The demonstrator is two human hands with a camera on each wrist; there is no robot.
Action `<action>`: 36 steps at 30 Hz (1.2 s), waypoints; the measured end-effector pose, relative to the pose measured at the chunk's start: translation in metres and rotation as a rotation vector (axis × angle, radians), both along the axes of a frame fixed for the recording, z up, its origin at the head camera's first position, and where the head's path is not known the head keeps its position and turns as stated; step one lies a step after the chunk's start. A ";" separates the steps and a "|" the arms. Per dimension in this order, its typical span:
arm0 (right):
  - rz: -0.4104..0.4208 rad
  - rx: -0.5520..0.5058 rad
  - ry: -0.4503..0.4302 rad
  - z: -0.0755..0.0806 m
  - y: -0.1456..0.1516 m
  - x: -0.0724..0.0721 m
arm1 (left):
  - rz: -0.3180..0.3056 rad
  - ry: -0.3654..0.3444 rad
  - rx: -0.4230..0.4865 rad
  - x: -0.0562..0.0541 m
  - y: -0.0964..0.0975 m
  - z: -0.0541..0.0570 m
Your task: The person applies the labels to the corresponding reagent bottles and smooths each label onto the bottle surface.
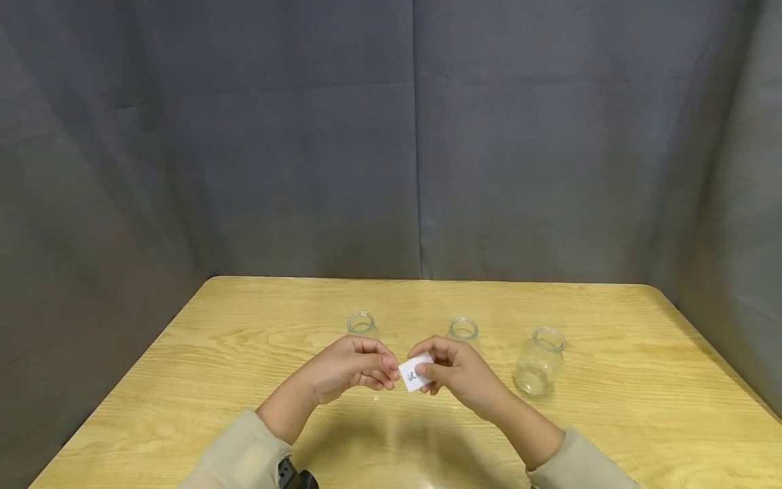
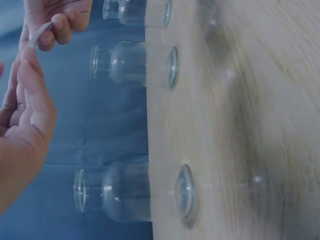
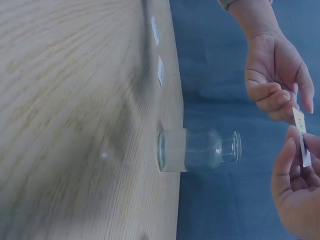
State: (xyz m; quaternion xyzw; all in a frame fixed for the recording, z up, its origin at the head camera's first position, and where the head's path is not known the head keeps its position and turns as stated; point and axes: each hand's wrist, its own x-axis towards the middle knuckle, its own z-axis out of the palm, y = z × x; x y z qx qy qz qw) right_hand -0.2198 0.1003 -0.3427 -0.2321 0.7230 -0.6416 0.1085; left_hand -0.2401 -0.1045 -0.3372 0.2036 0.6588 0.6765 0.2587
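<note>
In the head view my right hand (image 1: 461, 370) pinches a small white paper label (image 1: 413, 373) between thumb and fingers. Dark handwritten marks show on its face. My left hand (image 1: 354, 367) is close beside it, fingers bent, with its fingertips right at the label's left edge. The left wrist view shows the label (image 2: 41, 34) edge-on, slightly bent, between both hands. From the right wrist view, the label (image 3: 300, 132) stands up out of the right hand's grip. Whether the left fingers also pinch its edge, I cannot tell. Both hands are above the table.
Three clear glass jars without lids stand in a row on the wooden table (image 1: 244, 339): a left jar (image 1: 362, 322), a middle jar (image 1: 464, 329) and a right jar (image 1: 539, 367). Two more white labels (image 3: 160, 71) lie on the table in the right wrist view. Grey curtains (image 1: 293, 170) surround the table.
</note>
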 end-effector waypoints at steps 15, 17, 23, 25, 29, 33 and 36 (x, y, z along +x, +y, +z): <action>0.012 -0.006 -0.025 0.004 0.000 0.008 | -0.050 0.026 -0.033 0.007 0.006 0.007; 0.019 -0.014 -0.030 0.004 0.001 0.008 | -0.057 0.034 -0.031 0.007 0.006 0.007; 0.021 -0.018 -0.047 0.005 0.001 0.009 | -0.069 0.029 -0.012 0.007 0.006 0.007; 0.018 -0.015 -0.046 0.006 0.001 0.009 | -0.069 0.031 -0.008 0.007 0.006 0.007; 0.013 -0.020 -0.038 0.007 0.001 0.009 | -0.058 0.032 -0.005 0.007 0.007 0.007; 0.011 -0.022 -0.028 0.008 0.001 0.008 | -0.046 0.028 -0.011 0.006 0.007 0.008; 0.007 -0.024 -0.008 0.011 0.000 0.006 | -0.021 0.035 -0.014 0.003 0.007 0.011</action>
